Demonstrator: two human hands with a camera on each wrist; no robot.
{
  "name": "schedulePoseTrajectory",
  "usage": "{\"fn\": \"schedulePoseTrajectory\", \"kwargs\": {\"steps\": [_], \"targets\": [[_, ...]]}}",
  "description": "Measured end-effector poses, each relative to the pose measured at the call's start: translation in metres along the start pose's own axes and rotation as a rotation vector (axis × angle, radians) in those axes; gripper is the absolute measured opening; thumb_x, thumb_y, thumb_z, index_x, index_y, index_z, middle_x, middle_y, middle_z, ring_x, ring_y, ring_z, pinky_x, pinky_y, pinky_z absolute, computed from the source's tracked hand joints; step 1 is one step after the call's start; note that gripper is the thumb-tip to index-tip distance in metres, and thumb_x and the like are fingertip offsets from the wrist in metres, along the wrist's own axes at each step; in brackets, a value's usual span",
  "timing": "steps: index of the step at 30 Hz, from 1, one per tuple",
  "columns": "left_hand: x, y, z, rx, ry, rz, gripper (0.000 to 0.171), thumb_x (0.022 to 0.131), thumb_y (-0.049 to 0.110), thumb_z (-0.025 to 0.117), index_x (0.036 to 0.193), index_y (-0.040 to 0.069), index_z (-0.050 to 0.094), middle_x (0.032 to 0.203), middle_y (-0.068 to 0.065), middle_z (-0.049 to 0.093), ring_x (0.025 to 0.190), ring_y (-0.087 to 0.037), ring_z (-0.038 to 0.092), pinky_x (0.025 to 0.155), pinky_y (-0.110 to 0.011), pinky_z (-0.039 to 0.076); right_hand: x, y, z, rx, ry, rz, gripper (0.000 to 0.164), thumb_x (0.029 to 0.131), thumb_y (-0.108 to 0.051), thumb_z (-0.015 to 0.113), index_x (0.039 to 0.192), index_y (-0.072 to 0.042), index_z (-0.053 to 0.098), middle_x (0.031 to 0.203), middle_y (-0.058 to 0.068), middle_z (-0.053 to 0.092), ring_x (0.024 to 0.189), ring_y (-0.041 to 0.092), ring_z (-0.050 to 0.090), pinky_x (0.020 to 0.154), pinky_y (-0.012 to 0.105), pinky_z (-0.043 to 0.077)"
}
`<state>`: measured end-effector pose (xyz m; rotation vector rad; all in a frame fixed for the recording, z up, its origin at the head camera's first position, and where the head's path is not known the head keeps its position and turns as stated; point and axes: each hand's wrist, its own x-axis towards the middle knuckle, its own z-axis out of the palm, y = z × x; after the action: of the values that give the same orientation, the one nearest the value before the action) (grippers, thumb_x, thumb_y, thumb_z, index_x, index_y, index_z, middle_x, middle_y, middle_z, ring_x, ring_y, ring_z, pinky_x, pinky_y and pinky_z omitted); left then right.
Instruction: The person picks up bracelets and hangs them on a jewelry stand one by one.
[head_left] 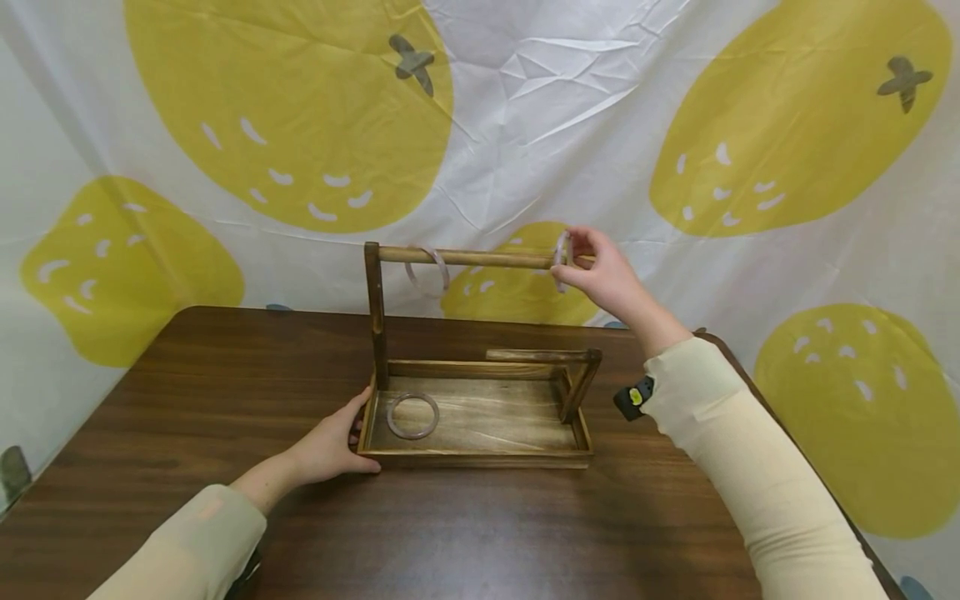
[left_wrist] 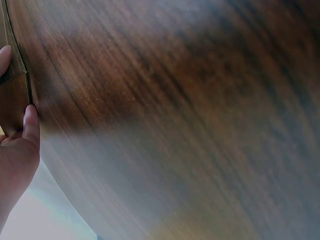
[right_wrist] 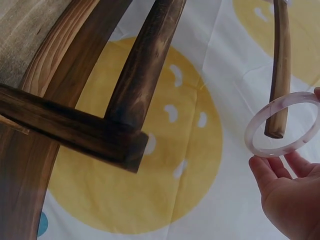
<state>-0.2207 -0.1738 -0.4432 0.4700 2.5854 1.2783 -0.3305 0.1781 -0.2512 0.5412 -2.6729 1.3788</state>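
My right hand (head_left: pixel 611 279) pinches a pale, pinkish-white bangle (right_wrist: pixel 260 117) at the free end of the upper rod (right_wrist: pixel 278 60) of a wooden display stand. The rod's tip shows through the bangle's opening. Another bangle (head_left: pixel 447 271) hangs on the same rod near the upright post (head_left: pixel 377 317). A third bangle (head_left: pixel 413 437) lies flat in the left part of the stand's tray (head_left: pixel 480 459). At the tray's left end my left hand (head_left: pixel 327 442) grips the wall, its thumb along the front corner; its other fingers are partly hidden.
A shorter, lower wooden arm (head_left: pixel 536 356) points left from a post at the tray's right end. The stand rests on a dark brown table (head_left: pixel 480 533). Behind it hangs a white cloth (head_left: pixel 555 125) with large yellow fruit prints.
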Motion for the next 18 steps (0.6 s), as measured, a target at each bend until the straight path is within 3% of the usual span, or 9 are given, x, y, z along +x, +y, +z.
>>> {"fn": "schedulePoseTrajectory", "kwargs": {"steps": [18], "targets": [[-0.0002, -0.0006, -0.0006, 0.008, -0.002, -0.012, 0.111, 0.069, 0.016, 0.083, 0.148, -0.004, 0.007, 0.130, -0.032, 0.044, 0.107, -0.038, 0.056, 0.087, -0.045, 0.051, 0.0055, -0.0087, 0.0053, -0.021, -0.039, -0.020, 0.067, 0.087, -0.012, 0.061, 0.143, 0.004, 0.028, 0.138, 0.024, 0.038, 0.131, 0.036, 0.035, 0.115, 0.040, 0.026]]}}
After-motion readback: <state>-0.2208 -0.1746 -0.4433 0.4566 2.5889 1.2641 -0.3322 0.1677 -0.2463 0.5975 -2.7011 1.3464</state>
